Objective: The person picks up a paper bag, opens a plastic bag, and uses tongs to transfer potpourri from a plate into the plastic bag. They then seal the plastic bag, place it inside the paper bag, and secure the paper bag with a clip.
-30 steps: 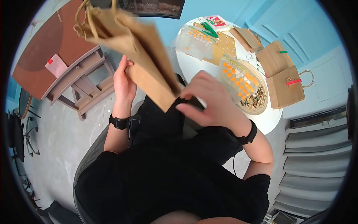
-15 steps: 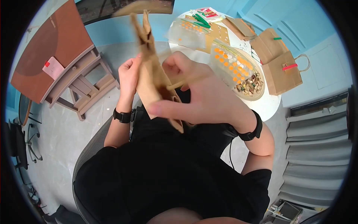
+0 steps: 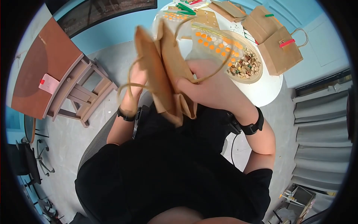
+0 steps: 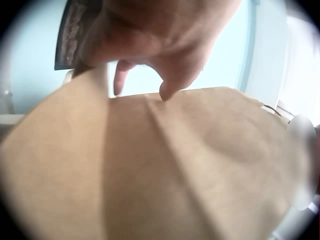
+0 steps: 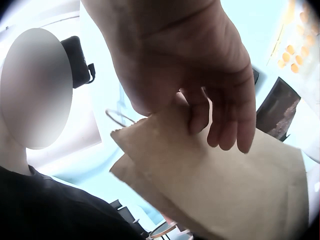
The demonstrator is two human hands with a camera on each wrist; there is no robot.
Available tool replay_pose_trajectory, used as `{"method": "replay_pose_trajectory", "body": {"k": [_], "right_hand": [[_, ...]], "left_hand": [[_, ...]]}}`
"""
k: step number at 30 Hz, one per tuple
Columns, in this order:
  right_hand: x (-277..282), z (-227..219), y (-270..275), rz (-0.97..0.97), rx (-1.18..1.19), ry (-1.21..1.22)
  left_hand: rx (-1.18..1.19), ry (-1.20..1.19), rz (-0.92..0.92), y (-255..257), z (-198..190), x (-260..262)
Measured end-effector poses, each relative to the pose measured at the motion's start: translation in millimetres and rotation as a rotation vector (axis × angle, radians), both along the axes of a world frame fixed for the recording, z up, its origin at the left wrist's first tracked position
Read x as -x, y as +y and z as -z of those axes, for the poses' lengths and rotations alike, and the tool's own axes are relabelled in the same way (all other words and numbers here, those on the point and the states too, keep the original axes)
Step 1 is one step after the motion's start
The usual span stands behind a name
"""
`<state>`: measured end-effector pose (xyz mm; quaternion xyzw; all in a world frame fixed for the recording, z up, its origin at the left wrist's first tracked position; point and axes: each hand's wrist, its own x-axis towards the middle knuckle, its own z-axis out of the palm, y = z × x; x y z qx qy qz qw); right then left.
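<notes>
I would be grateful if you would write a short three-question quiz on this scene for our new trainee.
1. Multiple choice: what colour is the strip on the boxy tan paper bag with one looped handle, at the right of the round white table?
A) green
B) red
C) blue

2. True or false: the right hand grips the open brown paper bag with cord handles over the lap.

3. Open: in the head view, which orange-dotted item partly covers the round tan tray of small shell-like pieces?

Key:
1. B, red
2. True
3. The clear plastic pouch
</notes>
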<state>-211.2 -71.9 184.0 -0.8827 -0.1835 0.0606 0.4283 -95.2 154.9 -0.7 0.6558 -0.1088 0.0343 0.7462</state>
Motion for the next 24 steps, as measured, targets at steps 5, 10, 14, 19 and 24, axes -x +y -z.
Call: {"method": "replay_pose_trajectory", "body": {"k": [5,10,14,19,24], "right_hand": [[-8.0,34.0,-3.1,-0.055,-0.05,-0.4],[-14.8,44.3,17.8,-0.115,0.02,-0.53],[-16.1,50.1,34.0,-0.114,0.077,-0.51],[-40.1,45.4,8.8,0.15,0.13,-0.6],[-65.7,37.9,-8.9,0.309,0.322,-0.384]], "left_hand": [[-0.161,-0.31,0.028,11.1,-96.2,50.1],[-0.439,-0.03,0.13,1.3,-125.2,78.9],[-0.595,-0.048,0.043,2.4,-134.5,72.0],[-0.762,-0.027,-0.135,85.2,-109.0,34.6],[-0.627,-0.141,-0.317,81.8,-139.1,50.6]]}}
